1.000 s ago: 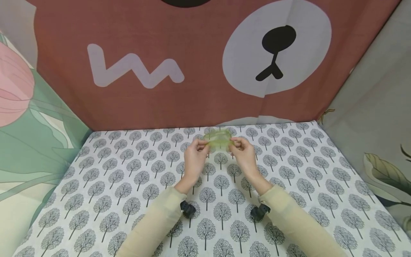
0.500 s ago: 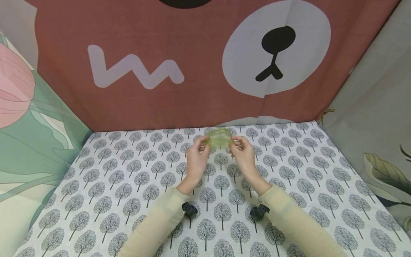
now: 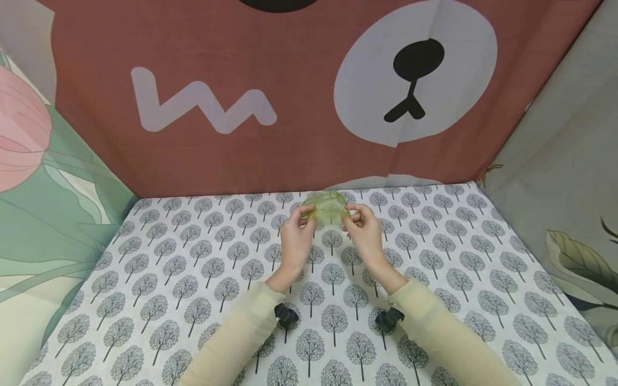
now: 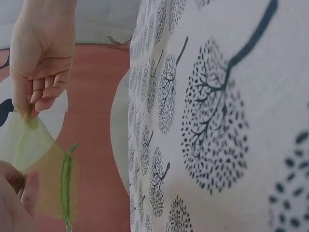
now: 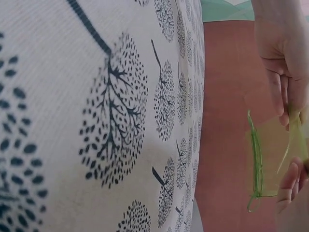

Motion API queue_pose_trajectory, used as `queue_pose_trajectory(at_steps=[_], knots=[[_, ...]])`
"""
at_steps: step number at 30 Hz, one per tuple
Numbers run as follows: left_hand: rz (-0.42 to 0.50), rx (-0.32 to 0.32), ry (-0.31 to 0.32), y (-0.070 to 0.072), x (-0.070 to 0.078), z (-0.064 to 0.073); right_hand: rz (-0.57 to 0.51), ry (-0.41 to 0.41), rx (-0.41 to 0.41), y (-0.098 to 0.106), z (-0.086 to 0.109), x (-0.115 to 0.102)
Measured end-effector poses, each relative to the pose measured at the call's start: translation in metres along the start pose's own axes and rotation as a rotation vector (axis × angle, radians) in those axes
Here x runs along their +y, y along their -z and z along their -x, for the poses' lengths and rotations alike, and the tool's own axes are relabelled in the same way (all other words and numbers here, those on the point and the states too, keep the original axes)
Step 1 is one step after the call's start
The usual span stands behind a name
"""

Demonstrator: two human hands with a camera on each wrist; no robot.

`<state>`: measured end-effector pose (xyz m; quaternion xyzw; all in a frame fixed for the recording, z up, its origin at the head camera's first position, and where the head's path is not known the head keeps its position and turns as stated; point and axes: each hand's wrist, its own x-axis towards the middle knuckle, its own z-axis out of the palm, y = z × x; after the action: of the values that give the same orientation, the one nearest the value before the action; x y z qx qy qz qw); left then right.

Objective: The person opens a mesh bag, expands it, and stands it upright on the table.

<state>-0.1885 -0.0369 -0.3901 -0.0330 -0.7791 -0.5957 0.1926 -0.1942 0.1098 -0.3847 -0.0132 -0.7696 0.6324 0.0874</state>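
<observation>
A small, sheer yellow-green drawstring bag (image 3: pixel 330 207) is held up between my two hands, over the far part of the table. My left hand (image 3: pixel 295 238) pinches its left side between thumb and fingers. On the right side, my right hand (image 3: pixel 367 236) grips the thin material in the same way. The left wrist view shows the fabric pulled taut from the right hand (image 4: pixel 43 58) down to the left. A darker green cord (image 4: pixel 66 186) runs along one edge, with a small loop at its end. Through the bag, the backdrop shows.
A white tablecloth (image 3: pixel 333 343) with dark tree prints covers the table. Behind its far edge hangs a reddish-brown cloth backdrop (image 3: pixel 232 161) with a bear face. Printed cloths hang at left (image 3: pixel 29 241) and right (image 3: pixel 569 177). Both wrists carry black cameras.
The left hand has shifted slightly right, and the right hand's fingers have moved a little inward. The bag's far edge now bulges out past the left fingers. Both hands keep their hold.
</observation>
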Motion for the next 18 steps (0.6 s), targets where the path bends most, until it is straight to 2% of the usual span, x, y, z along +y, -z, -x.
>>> queue_pose_trajectory(at_steps=[6,11,18], knots=[[0.051,-0.007,-0.008,-0.001,0.001,0.0,-0.003,0.045,0.002,0.0,0.003,-0.001],[0.07,-0.021,0.002,-0.001,0.003,0.001,-0.04,0.026,0.024,0.0,0.004,-0.004],[0.053,0.012,-0.035,-0.004,0.005,0.001,-0.039,0.044,0.067,0.001,0.015,-0.027]])
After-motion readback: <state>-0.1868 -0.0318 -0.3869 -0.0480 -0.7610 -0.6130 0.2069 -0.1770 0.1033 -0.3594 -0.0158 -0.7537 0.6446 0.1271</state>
